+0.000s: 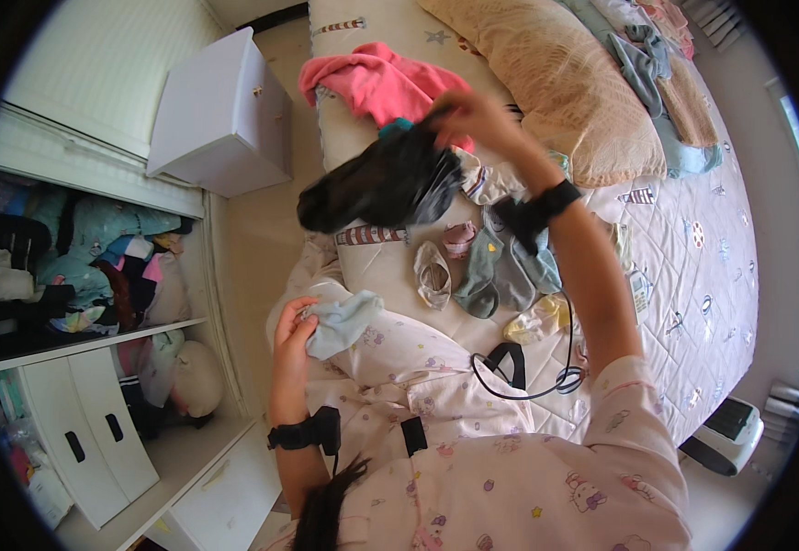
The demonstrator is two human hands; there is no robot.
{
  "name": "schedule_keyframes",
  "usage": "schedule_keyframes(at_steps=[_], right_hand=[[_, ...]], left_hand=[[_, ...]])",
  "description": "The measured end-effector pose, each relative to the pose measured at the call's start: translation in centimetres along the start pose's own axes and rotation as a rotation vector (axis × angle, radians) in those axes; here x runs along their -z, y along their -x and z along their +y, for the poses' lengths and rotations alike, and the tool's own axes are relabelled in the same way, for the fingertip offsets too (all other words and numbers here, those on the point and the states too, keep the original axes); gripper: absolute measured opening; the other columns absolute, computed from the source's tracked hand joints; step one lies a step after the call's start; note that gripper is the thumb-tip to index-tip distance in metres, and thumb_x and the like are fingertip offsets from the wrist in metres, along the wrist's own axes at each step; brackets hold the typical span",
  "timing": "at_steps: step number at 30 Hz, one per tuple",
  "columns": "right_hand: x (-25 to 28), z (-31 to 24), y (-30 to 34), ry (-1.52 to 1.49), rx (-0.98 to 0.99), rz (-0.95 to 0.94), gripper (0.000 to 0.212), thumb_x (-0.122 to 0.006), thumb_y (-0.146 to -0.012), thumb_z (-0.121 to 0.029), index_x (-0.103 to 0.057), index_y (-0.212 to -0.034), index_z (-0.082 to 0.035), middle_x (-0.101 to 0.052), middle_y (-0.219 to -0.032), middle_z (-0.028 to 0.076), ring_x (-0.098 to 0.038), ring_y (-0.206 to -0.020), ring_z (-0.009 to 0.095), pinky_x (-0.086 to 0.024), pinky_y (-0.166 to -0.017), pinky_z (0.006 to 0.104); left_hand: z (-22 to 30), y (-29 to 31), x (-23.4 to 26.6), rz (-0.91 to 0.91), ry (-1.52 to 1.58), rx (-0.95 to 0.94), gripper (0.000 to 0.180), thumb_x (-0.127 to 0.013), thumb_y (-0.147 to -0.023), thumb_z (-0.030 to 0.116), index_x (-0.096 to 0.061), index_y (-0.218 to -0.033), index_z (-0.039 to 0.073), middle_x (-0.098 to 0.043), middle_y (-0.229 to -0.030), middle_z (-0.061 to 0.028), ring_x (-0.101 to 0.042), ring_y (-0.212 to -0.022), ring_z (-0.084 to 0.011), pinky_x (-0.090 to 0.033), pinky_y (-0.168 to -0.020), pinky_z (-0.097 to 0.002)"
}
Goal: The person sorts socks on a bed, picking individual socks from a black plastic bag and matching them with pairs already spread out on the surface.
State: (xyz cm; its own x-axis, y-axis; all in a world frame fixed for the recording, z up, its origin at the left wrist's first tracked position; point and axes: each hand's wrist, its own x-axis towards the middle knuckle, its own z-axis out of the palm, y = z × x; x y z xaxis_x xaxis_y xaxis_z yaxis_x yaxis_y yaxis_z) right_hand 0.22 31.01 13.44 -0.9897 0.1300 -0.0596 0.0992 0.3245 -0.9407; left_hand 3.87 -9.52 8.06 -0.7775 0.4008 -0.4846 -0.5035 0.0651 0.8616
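A pale blue-green sock (349, 323) is pinched in my left hand (294, 326), low over my lap. My right hand (484, 121) is raised over the bed, closed on a black bundle (390, 184) of thin, partly shiny material. The bundle hangs to the left and is smeared by motion, so its kind is unclear. Beyond it lies a pink garment (381, 81). Below my right forearm are a grey-green sock (482, 275), a grey sock (515, 280), a beige low-cut sock (433, 278), a small pink bundle (459, 238) and a yellow-and-white sock (539, 320).
The bed's quilted sheet (684, 248) stretches right, with a tan pillow (556, 92) and more clothes (684, 101) at the back. A white cabinet (202, 110) stands far left, near an open wardrobe (96, 344). A black cable (510, 395) loops beside my lap.
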Motion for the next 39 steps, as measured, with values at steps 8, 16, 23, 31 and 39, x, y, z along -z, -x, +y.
schedule_keyframes(at_steps=[8,16,23,31,39], right_hand=[[17.9,-0.6,5.2,-0.268,0.360,0.923,0.036,-0.065,-0.079,-0.015,-0.056,-0.110,0.001,-0.064,-0.088,0.006,-0.061,-0.080,0.016,-0.048,-0.075,0.0246],[15.6,5.4,22.4,0.307,-0.075,1.055,0.053,-0.061,-0.082,-0.010,-0.038,-0.129,-0.001,-0.043,-0.128,0.013,-0.053,-0.100,0.018,-0.042,-0.085,0.0264],[2.4,6.6,36.1,0.313,-0.355,0.748,0.032,-0.054,-0.081,0.003,-0.054,-0.112,-0.006,-0.060,-0.092,0.004,-0.057,-0.077,0.008,-0.045,-0.067,0.0228],[-5.0,6.6,34.3,0.255,-0.408,0.547,0.024,-0.057,-0.078,0.001,-0.057,-0.102,-0.003,-0.059,-0.093,0.010,-0.061,-0.082,0.018,-0.049,-0.073,0.0284],[-10.5,6.4,15.1,0.724,0.096,0.247,0.029,-0.061,-0.072,-0.019,-0.062,-0.100,-0.011,-0.055,-0.111,0.007,-0.044,-0.115,0.029,-0.027,-0.100,0.0499]], left_hand=[[2.4,-2.4,-3.4,-0.085,-0.144,-0.158,0.033,-0.050,-0.085,0.005,-0.050,-0.118,0.005,-0.055,-0.093,-0.0009,-0.049,-0.083,-0.0071,-0.038,-0.073,-0.0193],[4.2,-10.9,-7.1,-0.624,-0.221,-0.156,0.047,-0.054,-0.080,0.004,-0.043,-0.126,0.005,-0.056,-0.106,-0.0044,-0.051,-0.099,-0.0116,-0.038,-0.086,-0.0229],[-3.9,-19.7,-4.3,-0.376,-0.562,-0.318,0.048,-0.058,-0.076,0.005,-0.046,-0.123,0.005,-0.055,-0.113,-0.0092,-0.052,-0.100,-0.0169,-0.040,-0.086,-0.0277],[-4.2,-15.5,-9.7,-0.460,-0.916,-0.693,0.023,-0.061,-0.074,0.012,-0.061,-0.097,0.007,-0.061,-0.102,-0.0097,-0.055,-0.098,-0.0276,-0.039,-0.089,-0.0396],[-6.5,-15.4,-8.2,-0.066,-1.306,-0.985,0.018,-0.058,-0.079,0.013,-0.064,-0.095,0.009,-0.055,-0.114,-0.0139,-0.049,-0.109,-0.0304,-0.040,-0.091,-0.0393]])
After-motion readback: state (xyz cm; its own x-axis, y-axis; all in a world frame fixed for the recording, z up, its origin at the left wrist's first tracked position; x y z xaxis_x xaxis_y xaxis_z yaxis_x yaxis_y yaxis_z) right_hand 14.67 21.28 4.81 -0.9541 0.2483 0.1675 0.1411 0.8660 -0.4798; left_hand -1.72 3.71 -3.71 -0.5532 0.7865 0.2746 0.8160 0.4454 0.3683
